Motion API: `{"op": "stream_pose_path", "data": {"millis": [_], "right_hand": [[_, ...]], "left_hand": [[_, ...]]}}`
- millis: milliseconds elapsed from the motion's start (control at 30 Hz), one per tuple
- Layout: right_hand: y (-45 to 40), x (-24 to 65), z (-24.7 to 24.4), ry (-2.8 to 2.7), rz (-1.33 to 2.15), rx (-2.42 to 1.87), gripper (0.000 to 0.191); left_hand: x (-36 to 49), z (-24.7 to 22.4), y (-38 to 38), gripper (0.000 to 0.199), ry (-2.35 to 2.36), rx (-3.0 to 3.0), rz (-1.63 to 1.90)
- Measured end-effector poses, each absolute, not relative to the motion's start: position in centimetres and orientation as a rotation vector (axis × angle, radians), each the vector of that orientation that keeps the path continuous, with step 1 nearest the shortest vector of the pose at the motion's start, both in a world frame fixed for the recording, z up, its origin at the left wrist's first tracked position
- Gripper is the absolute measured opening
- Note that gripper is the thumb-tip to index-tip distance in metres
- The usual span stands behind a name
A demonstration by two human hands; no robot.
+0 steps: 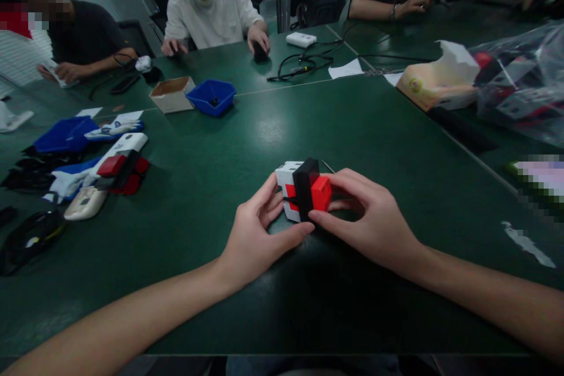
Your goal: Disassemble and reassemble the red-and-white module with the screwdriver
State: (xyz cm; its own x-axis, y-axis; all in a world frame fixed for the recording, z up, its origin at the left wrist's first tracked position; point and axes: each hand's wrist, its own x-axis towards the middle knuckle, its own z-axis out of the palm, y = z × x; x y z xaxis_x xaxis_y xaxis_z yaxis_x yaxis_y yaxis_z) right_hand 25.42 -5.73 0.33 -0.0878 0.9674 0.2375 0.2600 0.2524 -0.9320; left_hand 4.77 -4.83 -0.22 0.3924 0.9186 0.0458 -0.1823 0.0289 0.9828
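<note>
Between my two hands, over the near middle of the green table, is a small block-like device (306, 191) with a white part on the left, a black band around its middle and a red part on the right. My left hand (255, 223) grips the white side, its thumb reaching along the lower front. From the right, my right hand (368, 211) holds the red end, thumb against the lower edge of the black band. A thin rod (328, 167) shows just behind the device, by my right fingers. The fingertips behind the device are partly hidden.
At left lie a blue tray (68, 134), gloves (70, 179), red-and-black parts (123, 171) and a coiled dark cable (30, 238). A cardboard box (171, 94) touches a blue bin (212, 98). Plastic-bagged items (524, 79) lie at right. Several people sit around the table (264, 135).
</note>
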Motion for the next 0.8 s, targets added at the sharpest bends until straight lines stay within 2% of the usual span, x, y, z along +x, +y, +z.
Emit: {"op": "stream_pose_path", "data": {"millis": [133, 367, 433, 567, 800], "right_hand": [[-5.8, 25.8, -0.1, -1.857, 0.61, -1.123, 0.047], [-5.1, 27.1, -1.3, -2.111, 0.407, -0.966, 0.101], [-4.9, 27.1, -1.6, -2.118, 0.422, -0.919, 0.11], [-5.2, 26.8, -1.9, -2.092, 0.563, -0.87, 0.112], [-5.5, 26.9, -1.3, -2.039, 0.508, -0.925, 0.099]], "left_hand": [[5.2, 0.0, -4.5, 0.068, 0.802, 1.111, 0.99], [4.6, -0.1, -4.2, 0.05, 0.677, 0.951, 0.939], [4.5, 0.1, -4.2, 0.048, 0.629, 0.858, 0.873], [4.4, 0.7, -4.1, 0.048, 0.486, 0.712, 0.703], [4.2, 0.2, -4.4, 0.072, 0.505, 0.856, 0.643]]}}
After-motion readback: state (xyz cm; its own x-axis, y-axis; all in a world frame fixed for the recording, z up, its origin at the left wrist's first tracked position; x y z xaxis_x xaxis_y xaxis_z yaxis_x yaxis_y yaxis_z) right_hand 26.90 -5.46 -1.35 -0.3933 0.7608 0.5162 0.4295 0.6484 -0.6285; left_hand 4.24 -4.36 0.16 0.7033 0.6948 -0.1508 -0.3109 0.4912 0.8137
